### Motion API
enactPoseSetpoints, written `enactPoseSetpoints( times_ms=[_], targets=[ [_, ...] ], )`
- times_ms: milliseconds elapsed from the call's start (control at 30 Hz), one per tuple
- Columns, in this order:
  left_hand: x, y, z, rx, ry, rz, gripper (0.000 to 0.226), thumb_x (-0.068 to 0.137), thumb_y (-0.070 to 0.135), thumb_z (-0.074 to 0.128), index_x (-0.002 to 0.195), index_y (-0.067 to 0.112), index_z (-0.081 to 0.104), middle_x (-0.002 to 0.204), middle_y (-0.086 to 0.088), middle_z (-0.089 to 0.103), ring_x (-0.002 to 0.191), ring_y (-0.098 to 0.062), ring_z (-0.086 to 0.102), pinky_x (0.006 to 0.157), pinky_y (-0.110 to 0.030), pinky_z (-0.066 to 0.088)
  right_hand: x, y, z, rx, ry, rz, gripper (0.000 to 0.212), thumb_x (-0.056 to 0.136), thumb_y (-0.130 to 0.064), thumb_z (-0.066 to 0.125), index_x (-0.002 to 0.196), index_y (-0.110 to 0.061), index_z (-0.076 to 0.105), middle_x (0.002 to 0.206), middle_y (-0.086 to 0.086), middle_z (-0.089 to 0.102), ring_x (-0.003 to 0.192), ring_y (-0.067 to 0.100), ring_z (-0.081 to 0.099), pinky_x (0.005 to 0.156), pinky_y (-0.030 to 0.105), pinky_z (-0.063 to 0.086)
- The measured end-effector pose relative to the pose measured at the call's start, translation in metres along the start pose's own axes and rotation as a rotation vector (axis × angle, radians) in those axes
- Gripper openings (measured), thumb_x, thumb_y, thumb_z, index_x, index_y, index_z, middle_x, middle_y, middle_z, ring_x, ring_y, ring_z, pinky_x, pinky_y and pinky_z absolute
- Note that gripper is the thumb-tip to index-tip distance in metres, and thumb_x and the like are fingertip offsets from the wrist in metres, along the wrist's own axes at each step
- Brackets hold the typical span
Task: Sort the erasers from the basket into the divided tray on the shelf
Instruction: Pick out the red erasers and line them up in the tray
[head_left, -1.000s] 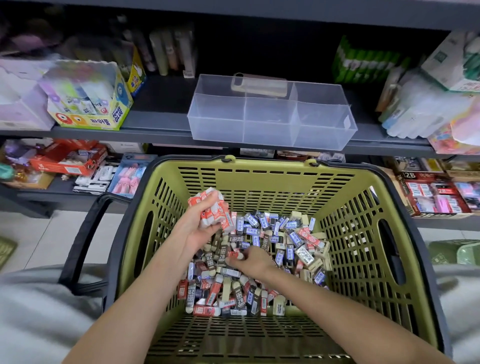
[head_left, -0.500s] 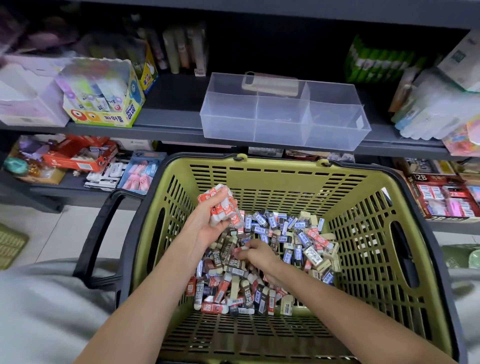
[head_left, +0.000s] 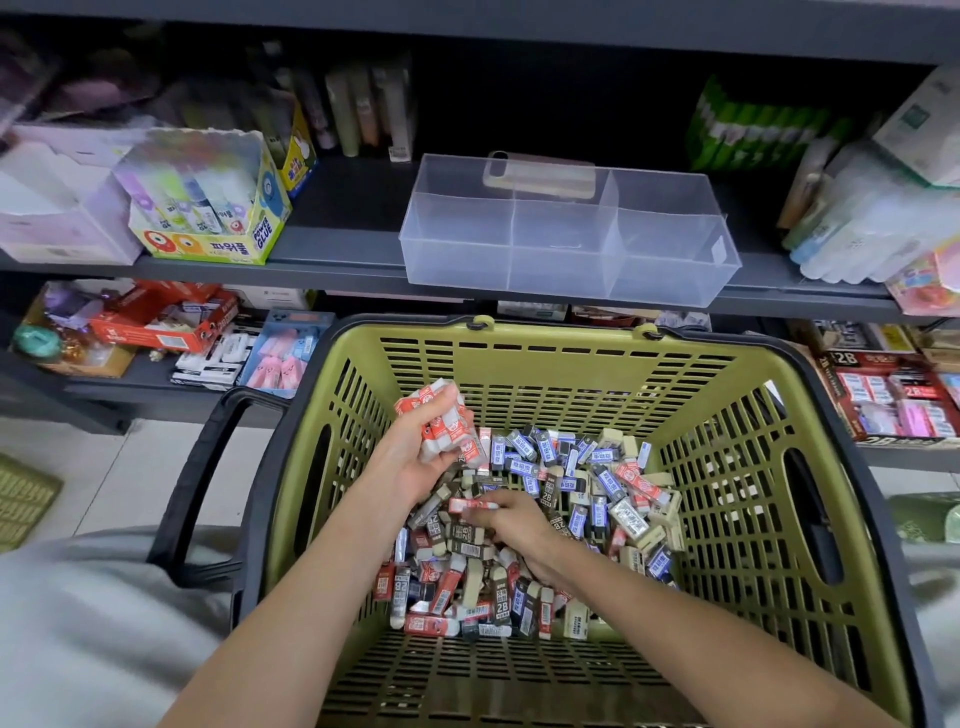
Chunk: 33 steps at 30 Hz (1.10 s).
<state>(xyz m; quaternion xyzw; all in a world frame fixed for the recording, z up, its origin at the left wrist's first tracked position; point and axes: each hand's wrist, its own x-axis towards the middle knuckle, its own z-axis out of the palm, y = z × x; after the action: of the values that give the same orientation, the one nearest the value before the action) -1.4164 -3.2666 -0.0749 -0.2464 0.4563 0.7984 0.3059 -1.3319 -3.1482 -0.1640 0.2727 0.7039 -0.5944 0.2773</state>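
A green slotted basket (head_left: 737, 467) in front of me holds a heap of erasers (head_left: 582, 499) in red, blue, black and cream sleeves. My left hand (head_left: 415, 462) is raised over the heap's left side and grips a bunch of red-sleeved erasers (head_left: 447, 423). Lower down, my right hand (head_left: 511, 525) lies on the heap and pinches one red-sleeved eraser (head_left: 467, 505) at its fingertips. On the shelf above the basket stands the clear divided tray (head_left: 566, 270), with three compartments showing no erasers.
A phone (head_left: 540, 176) lies behind the tray. A glue-stick box (head_left: 208, 208) stands to the left on the shelf (head_left: 337, 244), packaged goods (head_left: 872, 223) to the right. The lower shelf carries eraser boxes (head_left: 893, 400). The basket's black handle (head_left: 202, 483) hangs at the left.
My right hand has lifted a red-sleeved eraser from the heap toward my left hand. My left hand keeps its bunch. The view shifted slightly.
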Motion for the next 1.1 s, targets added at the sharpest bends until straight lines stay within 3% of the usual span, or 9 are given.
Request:
enactPoseSetpoints(
  times_ms=[133, 233, 333, 533, 667, 767, 867, 1033, 1100],
  targets=[
    [0.000, 0.000, 0.000, 0.137, 0.040, 0.082, 0.043, 0.057, 0.018, 0.079, 0.096, 0.007, 0.064, 0.081, -0.007, 0.069, 0.074, -0.020, 0.067, 0.073, -0.035, 0.056, -0.013, -0.016, -0.018, 0.137, -0.024, -0.043, 0.026, 0.082, -0.014, 0.067, 0.106, -0.005, 0.064, 0.104, 0.007, 0.065, 0.077, 0.015, 0.059, 0.081, 0.032, 0.052],
    [-0.001, 0.001, 0.000, 0.203, 0.083, 0.130, 0.051, 0.057, 0.019, 0.082, 0.103, 0.009, 0.063, 0.085, -0.005, 0.070, 0.084, -0.024, 0.066, 0.085, -0.040, 0.052, -0.032, -0.042, -0.042, 0.286, -0.020, -0.139, 0.008, 0.085, -0.016, 0.065, 0.084, -0.008, 0.065, 0.074, -0.001, 0.060, 0.066, 0.011, 0.049, 0.063, 0.022, 0.041],
    [-0.007, 0.002, 0.005, 0.170, 0.041, 0.099, 0.049, 0.058, 0.020, 0.081, 0.102, 0.009, 0.063, 0.081, -0.005, 0.069, 0.074, -0.019, 0.067, 0.069, -0.034, 0.056, -0.054, -0.071, -0.061, 0.422, 0.072, -0.290, 0.012, 0.086, -0.021, 0.065, 0.095, -0.013, 0.069, 0.077, -0.002, 0.058, 0.067, 0.011, 0.050, 0.057, 0.023, 0.042],
    [-0.021, 0.001, 0.032, 0.027, -0.116, 0.036, 0.038, 0.068, 0.033, 0.071, 0.096, 0.007, 0.067, 0.087, -0.011, 0.074, 0.074, -0.022, 0.072, 0.063, -0.036, 0.059, -0.074, -0.108, -0.043, 0.023, 0.354, -0.634, 0.014, 0.087, -0.027, 0.064, 0.099, -0.021, 0.068, 0.099, 0.000, 0.054, 0.086, 0.014, 0.058, 0.077, 0.022, 0.050],
    [-0.029, 0.009, 0.041, 0.011, -0.138, 0.086, 0.048, 0.064, 0.034, 0.073, 0.105, 0.009, 0.065, 0.088, -0.010, 0.074, 0.072, -0.021, 0.071, 0.063, -0.034, 0.058, -0.083, -0.116, -0.036, -0.139, 0.410, -0.730, 0.020, 0.088, -0.029, 0.063, 0.105, -0.022, 0.069, 0.092, -0.006, 0.045, 0.084, 0.010, 0.052, 0.069, 0.008, 0.041],
    [-0.034, 0.018, 0.046, 0.057, -0.127, 0.122, 0.061, 0.057, 0.030, 0.078, 0.113, 0.010, 0.063, 0.090, -0.011, 0.072, 0.072, -0.023, 0.070, 0.067, -0.036, 0.056, -0.090, -0.123, -0.043, -0.198, 0.369, -0.755, 0.012, 0.088, -0.034, 0.062, 0.097, -0.028, 0.067, 0.094, -0.006, 0.043, 0.081, 0.019, 0.056, 0.072, 0.020, 0.048],
    [-0.035, 0.028, 0.057, 0.045, -0.150, 0.117, 0.063, 0.055, 0.026, 0.079, 0.112, 0.007, 0.063, 0.080, -0.011, 0.071, 0.059, -0.020, 0.068, 0.050, -0.029, 0.052, -0.099, -0.133, -0.051, -0.207, 0.328, -0.781, 0.011, 0.088, -0.036, 0.061, 0.096, -0.032, 0.066, 0.098, -0.001, 0.043, 0.084, 0.021, 0.059, 0.078, 0.036, 0.052],
    [-0.037, 0.035, 0.065, -0.117, -0.219, 0.049, 0.061, 0.057, 0.022, 0.080, 0.113, 0.004, 0.064, 0.103, -0.015, 0.067, 0.088, -0.025, 0.064, 0.074, -0.040, 0.052, -0.106, -0.152, -0.063, -0.187, 0.349, -0.821, 0.023, 0.090, -0.036, 0.056, 0.110, -0.030, 0.067, 0.097, -0.003, 0.046, 0.082, -0.004, 0.048, 0.071, 0.005, 0.039],
    [-0.042, 0.034, 0.064, -0.124, -0.278, 0.045, 0.063, 0.060, 0.023, 0.080, 0.117, 0.005, 0.063, 0.096, -0.015, 0.065, 0.077, -0.023, 0.062, 0.059, -0.035, 0.051, -0.106, -0.160, -0.063, -0.075, 0.340, -0.803, 0.014, 0.087, -0.030, 0.063, 0.097, -0.038, 0.068, 0.094, -0.004, 0.048, 0.078, -0.003, 0.049, 0.069, 0.005, 0.039]
  ],
)
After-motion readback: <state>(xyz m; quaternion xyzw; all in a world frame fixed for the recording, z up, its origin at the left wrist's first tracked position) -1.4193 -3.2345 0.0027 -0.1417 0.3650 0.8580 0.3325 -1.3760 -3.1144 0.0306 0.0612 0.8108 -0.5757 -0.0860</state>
